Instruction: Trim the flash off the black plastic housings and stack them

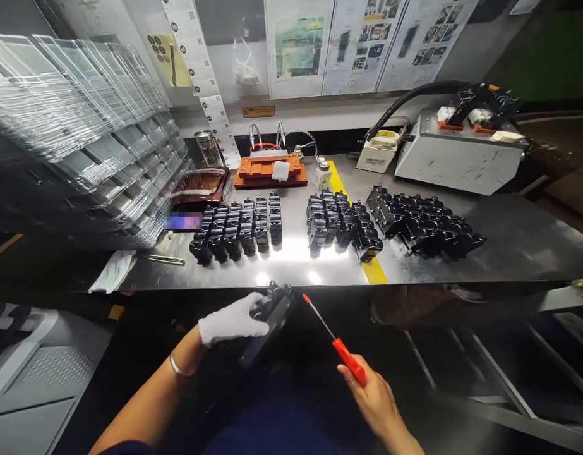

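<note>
Gloved fingers (252, 303) of the left hand (234, 321) grip a black part (276, 321), which my remote feed shows tilted at the counter's (518, 253) near edge; it looks long and flat-faced, with a soft sheen and knobbly lugs on its upper end. Bare fingers (348, 377) of the right hand (377, 399) are wrapped around a red-handled screwdriver (344, 354), its red tip (307, 298) near the part.

White-gloved left hand (237, 320), silver bangle (174, 365), dark blue sleeve (129, 448), bare right hand (372, 390)
</note>
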The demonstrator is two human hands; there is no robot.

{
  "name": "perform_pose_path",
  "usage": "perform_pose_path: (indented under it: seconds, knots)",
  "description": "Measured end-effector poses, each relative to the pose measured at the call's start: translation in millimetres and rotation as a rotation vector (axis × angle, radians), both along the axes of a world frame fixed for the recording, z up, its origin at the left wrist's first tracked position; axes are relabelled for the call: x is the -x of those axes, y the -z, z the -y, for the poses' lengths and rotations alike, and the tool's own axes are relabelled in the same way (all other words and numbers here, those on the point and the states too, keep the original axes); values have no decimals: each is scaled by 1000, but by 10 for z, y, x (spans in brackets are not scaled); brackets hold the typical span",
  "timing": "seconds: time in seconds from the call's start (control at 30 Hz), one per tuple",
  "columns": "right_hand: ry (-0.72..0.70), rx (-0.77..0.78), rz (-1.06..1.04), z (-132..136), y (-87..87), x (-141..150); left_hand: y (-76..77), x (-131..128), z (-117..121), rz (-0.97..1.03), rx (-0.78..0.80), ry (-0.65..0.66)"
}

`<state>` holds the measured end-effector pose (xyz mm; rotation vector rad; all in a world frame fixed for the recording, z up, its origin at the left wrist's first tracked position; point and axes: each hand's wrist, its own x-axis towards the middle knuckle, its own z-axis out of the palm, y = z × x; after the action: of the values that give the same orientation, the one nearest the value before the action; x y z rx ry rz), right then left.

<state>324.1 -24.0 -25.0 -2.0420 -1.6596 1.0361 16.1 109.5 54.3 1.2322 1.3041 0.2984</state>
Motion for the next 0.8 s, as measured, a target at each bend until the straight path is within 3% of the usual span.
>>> perform_pose_path:
  seconds: [0.1, 0.23, 0.33, 0.5, 0.63, 0.73, 0.8]
  knots:
    - [-172, 72, -55, -9, 53, 0, 448, 355, 238, 21, 145, 23]
    - [-367, 199, -57, -51, 126, 185, 1021, 504, 411, 141, 391, -357]
    - [-438, 227, 0, -87, 170, 380, 1253, 497, 443, 307, 615, -564]
    - [-405, 226, -16, -134, 187, 489, 1270, 644, 381, 367, 655, -644]
    - [-433, 247, -251, -183, 197, 433, 1196, 798, 333, 307, 706, -523]
    - [-283, 205, -237, -196, 237, 415, 1149, 791, 298, 276, 588, -425]
    - [-264, 217, -225, -194, 268, 411, 1101, 744, 261, 284, 502, -406]
